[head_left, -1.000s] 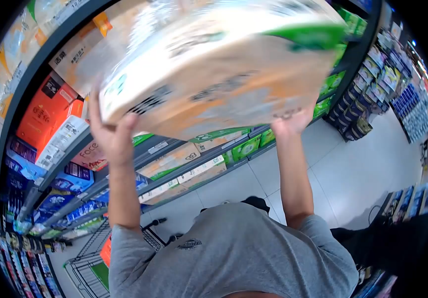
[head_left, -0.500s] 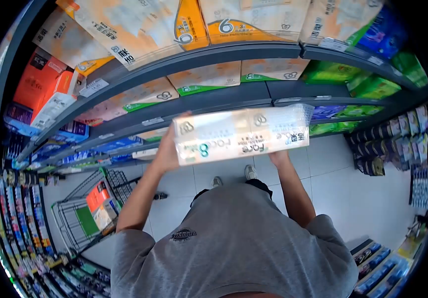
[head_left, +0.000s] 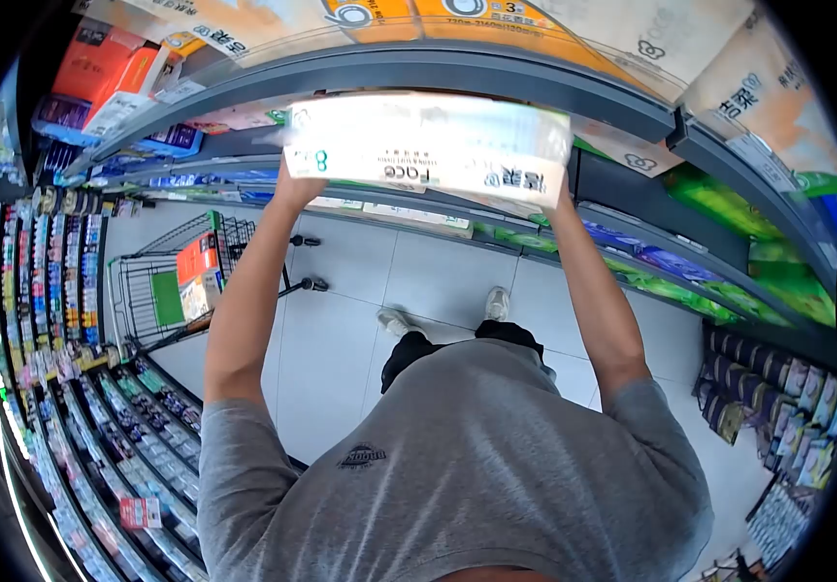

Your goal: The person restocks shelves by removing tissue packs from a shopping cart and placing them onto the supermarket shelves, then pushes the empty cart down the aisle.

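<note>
Both hands hold a long wrapped pack of facial tissues lifted up against the shelves. It is white with "Face" and a green "8" on the near side. My left hand grips its left end from below, most of the fingers hidden behind it. At the right end, my right hand is closed on the lower corner, with the fingers mostly out of sight. Just above the pack runs a grey shelf edge, with similar orange and white tissue packs on the shelf over it.
A shopping cart on the left carries an orange and white package. Green packs fill shelves at right. Racks of small goods stand at lower left, and hanging packs at right.
The tissue pack has moved forward and up, towards the shelves, and slightly left, with both arms reaching farther out. The body has stepped nearer and the view has shifted.
</note>
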`<state>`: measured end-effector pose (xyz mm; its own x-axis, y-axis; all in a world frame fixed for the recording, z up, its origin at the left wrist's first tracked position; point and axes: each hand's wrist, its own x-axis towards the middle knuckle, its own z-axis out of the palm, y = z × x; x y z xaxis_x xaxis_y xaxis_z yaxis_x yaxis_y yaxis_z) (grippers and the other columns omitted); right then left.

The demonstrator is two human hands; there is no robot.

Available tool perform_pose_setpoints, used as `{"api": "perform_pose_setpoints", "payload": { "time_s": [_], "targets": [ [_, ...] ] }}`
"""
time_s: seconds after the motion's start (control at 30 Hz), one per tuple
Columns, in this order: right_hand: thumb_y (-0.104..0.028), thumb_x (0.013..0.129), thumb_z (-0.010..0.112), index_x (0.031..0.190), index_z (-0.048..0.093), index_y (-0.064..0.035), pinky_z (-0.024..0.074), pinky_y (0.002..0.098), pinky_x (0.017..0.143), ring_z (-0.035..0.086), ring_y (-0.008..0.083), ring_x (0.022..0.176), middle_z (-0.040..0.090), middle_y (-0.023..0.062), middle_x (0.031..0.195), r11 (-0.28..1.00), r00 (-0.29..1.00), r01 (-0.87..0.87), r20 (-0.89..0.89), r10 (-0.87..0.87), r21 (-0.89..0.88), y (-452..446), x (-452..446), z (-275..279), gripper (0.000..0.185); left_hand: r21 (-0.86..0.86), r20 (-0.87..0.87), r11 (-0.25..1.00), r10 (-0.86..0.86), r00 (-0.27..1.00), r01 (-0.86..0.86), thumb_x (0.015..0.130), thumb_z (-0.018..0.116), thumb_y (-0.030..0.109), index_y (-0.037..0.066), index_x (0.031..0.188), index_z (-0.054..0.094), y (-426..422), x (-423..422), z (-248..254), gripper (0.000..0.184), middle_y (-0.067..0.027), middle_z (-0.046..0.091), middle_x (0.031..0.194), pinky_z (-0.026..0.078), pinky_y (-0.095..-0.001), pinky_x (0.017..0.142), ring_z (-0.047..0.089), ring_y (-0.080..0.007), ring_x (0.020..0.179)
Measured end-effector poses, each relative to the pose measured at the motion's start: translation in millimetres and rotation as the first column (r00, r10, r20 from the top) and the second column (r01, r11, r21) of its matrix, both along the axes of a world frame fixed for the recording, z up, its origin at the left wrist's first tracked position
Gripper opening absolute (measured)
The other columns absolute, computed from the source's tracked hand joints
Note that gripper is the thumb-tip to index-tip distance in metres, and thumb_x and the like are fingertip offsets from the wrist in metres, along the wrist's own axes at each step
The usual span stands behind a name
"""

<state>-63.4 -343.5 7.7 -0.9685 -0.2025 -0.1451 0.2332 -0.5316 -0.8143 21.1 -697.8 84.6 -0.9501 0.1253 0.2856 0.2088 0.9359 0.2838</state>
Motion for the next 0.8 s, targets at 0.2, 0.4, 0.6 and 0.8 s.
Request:
{"api": "perform_pose_setpoints", "payload": {
  "time_s": [0.2,0.4,0.6,0.8],
  "targets": [
    [-0.054,0.095,0.033,0.122,0.052,0.0007,0.0392,0.0259,0.087,0.054,0.0154,0.100,0.059,0.0093,0.112,0.944,0.994,0.077,0.055,-0.099,0.320,-17,-3,-1,0.064,0.680,0.266,0.651,0.208,0.941,-0.336,0.077,0.069,0.009,0.002,0.105,0.061,40,-13,-1,0.030,-0.0122,0.063,0.105,0.046,-0.0302,0.082,0.058,-0.0193,0.101],
    [-0.054,0.094,0.034,0.120,0.053,0.0035,0.0374,0.0268,0.089,0.052,0.0156,0.102,0.058,0.0100,0.112,0.945,0.974,0.209,0.033,-0.224,0.253,-19,2,-21,0.066,0.832,0.231,0.474,0.173,0.957,-0.287,0.080,0.069,0.035,0.005,0.129,0.038,77,-9,1,0.066,-0.0149,0.053,0.120,0.046,-0.0338,0.085,0.052,-0.0231,0.108],
    [-0.041,0.099,0.029,0.128,0.040,-0.0076,0.0356,0.0343,0.097,0.045,0.0204,0.117,0.047,0.0099,0.127,0.956,0.995,0.054,0.066,-0.076,0.289,-27,-17,-3,0.046,0.863,0.261,0.387,0.210,0.942,-0.325,0.077,0.073,0.034,0.000,0.123,0.041,71,-37,-11,0.065,-0.0107,0.056,0.109,0.047,-0.0294,0.076,0.056,-0.0176,0.094],
    [-0.044,0.097,0.028,0.129,0.037,-0.0058,0.0332,0.0381,0.100,0.042,0.0242,0.120,0.043,0.0104,0.131,0.963,0.992,-0.032,0.126,-0.002,0.266,-11,-5,12,0.051,0.835,0.389,0.348,0.172,0.905,-0.425,0.080,0.064,0.051,0.003,0.124,0.043,68,-28,-2,0.069,-0.0148,0.055,0.108,0.047,-0.0350,0.087,0.057,-0.0250,0.100]
  ]
}}
